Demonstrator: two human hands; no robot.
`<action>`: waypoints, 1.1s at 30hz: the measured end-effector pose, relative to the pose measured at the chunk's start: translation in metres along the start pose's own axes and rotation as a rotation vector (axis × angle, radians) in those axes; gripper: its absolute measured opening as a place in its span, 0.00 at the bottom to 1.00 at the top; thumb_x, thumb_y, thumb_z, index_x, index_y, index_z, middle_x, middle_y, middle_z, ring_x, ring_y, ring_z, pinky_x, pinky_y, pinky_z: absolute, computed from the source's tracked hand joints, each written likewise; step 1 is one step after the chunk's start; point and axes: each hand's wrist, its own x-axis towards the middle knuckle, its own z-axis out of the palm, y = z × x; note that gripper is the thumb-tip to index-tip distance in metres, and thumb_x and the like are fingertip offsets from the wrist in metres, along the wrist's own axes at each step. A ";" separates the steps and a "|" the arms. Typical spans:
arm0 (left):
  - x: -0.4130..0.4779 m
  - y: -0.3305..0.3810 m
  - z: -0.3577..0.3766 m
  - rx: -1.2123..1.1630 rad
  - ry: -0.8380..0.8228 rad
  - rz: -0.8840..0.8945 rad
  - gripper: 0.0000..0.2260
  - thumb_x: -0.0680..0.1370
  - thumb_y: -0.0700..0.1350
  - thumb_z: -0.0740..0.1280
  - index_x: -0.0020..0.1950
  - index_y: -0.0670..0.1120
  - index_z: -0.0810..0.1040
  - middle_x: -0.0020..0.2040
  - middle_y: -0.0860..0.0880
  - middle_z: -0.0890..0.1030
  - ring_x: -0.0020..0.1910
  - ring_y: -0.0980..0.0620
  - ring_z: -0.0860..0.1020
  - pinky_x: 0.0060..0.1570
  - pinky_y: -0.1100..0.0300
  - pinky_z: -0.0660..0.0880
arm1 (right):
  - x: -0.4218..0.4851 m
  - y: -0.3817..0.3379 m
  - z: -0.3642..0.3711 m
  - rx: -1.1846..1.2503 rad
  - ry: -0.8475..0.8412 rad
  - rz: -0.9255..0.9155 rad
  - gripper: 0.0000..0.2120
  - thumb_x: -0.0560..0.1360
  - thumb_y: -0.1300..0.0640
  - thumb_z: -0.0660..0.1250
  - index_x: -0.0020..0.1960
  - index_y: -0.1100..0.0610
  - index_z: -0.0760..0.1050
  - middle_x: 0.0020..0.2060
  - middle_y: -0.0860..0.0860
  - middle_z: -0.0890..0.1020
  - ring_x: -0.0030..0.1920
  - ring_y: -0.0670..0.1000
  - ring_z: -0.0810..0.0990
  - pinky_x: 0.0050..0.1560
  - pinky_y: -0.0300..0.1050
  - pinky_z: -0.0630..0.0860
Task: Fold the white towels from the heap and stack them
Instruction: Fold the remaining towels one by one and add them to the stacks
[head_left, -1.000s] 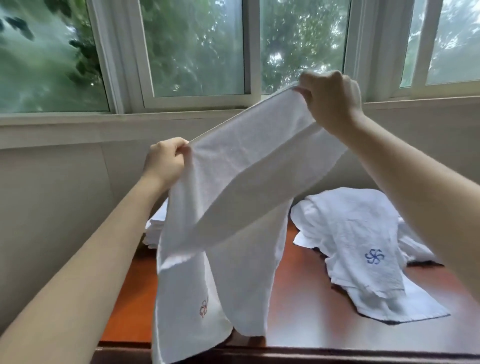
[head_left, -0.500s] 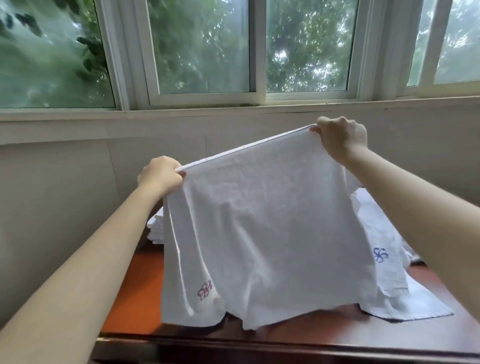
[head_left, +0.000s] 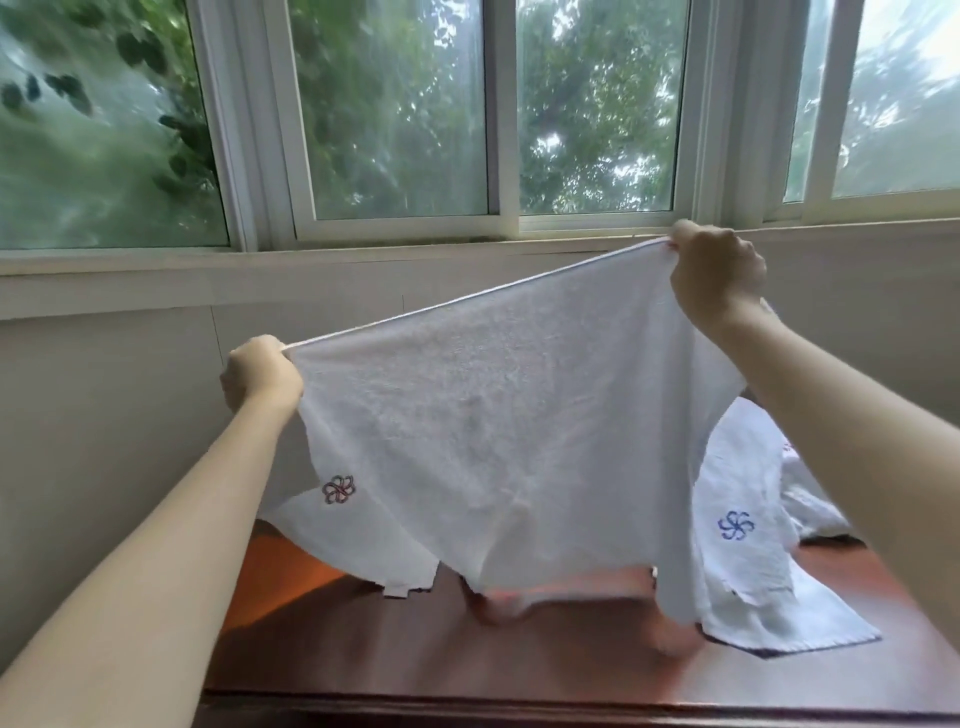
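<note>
The white towel (head_left: 509, 431) hangs spread in the air above the wooden table (head_left: 415, 654). Its top edge is pulled taut in a line that climbs from over the table's left end toward its right half. The left hand (head_left: 262, 374) is curled into a fist round the top left corner, over the table's left end. The right hand (head_left: 717, 273) is higher, over the table's right half, with its fingers bent over the top right corner, pinching it. The towel's lower edge is uneven and blurred; it comes down to the table top or just above it, and I cannot tell whether it touches. A pink flower emblem (head_left: 338, 489) sits near the towel's lower left side.

The heap (head_left: 737, 582) of white towels lies on the table's right half toward the far edge, partly hidden behind the held towel. Its top towel carries a blue flower emblem (head_left: 736, 526), and one flat corner points toward the table's near right side.

A broad strip of bare wood runs between the hanging lower edge and the table's near edge, and another patch shows at the left end. Past the table's far edge rises a pale wall (head_left: 104, 415), with the window frame (head_left: 509, 223) above it. Both forearms reach in over the table's near edge
</note>
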 end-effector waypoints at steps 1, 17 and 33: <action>0.000 0.003 -0.004 -0.048 0.046 0.031 0.12 0.78 0.34 0.59 0.56 0.39 0.78 0.56 0.34 0.77 0.55 0.33 0.76 0.51 0.49 0.73 | 0.001 -0.003 -0.007 0.025 0.036 0.022 0.12 0.76 0.70 0.57 0.54 0.62 0.75 0.49 0.65 0.79 0.50 0.68 0.78 0.46 0.52 0.72; 0.009 0.063 -0.053 -0.283 0.539 0.497 0.12 0.78 0.35 0.52 0.55 0.37 0.73 0.67 0.37 0.68 0.67 0.40 0.66 0.57 0.46 0.68 | 0.034 0.001 -0.070 0.292 0.423 0.304 0.12 0.77 0.63 0.54 0.55 0.57 0.74 0.51 0.60 0.80 0.53 0.63 0.78 0.50 0.52 0.73; 0.026 -0.096 0.212 0.342 -0.642 0.261 0.13 0.81 0.48 0.59 0.60 0.49 0.80 0.66 0.38 0.71 0.71 0.41 0.63 0.66 0.54 0.65 | -0.102 0.059 0.251 -0.182 -0.612 0.248 0.16 0.79 0.62 0.55 0.62 0.59 0.75 0.56 0.55 0.74 0.58 0.59 0.76 0.53 0.46 0.72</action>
